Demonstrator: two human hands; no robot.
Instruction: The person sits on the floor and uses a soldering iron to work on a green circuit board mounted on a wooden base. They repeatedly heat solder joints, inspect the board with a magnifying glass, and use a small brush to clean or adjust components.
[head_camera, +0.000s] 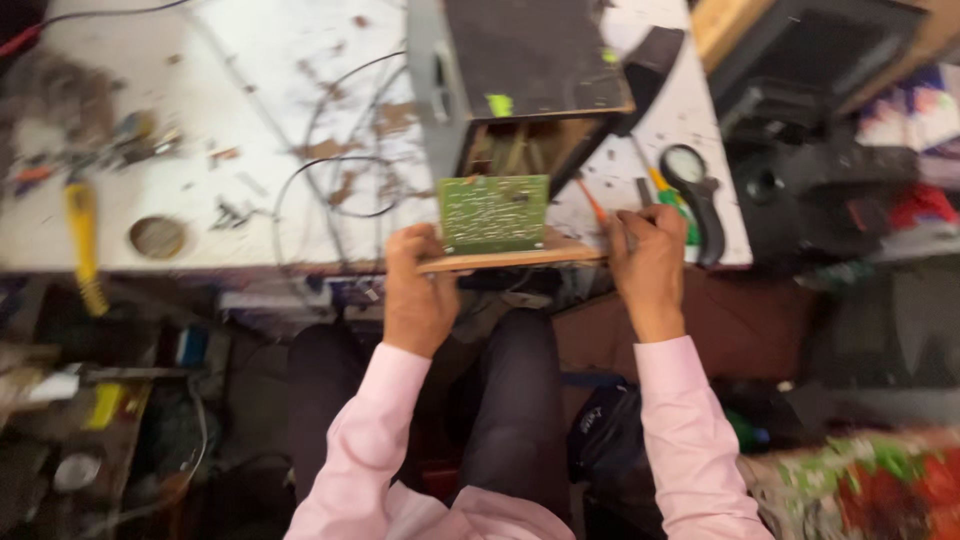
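My left hand and my right hand grip the two ends of a thin wooden panel at the near edge of the white workbench. A green circuit board stands on that panel, facing me. Behind it sits a dark boxy device with an open front. Both arms wear pink sleeves.
A magnifying glass and orange and yellow-handled tools lie right of the panel. Thin wires loop across the bench; a round lid and a yellow tool lie at left. Dark equipment stands at right, clutter below.
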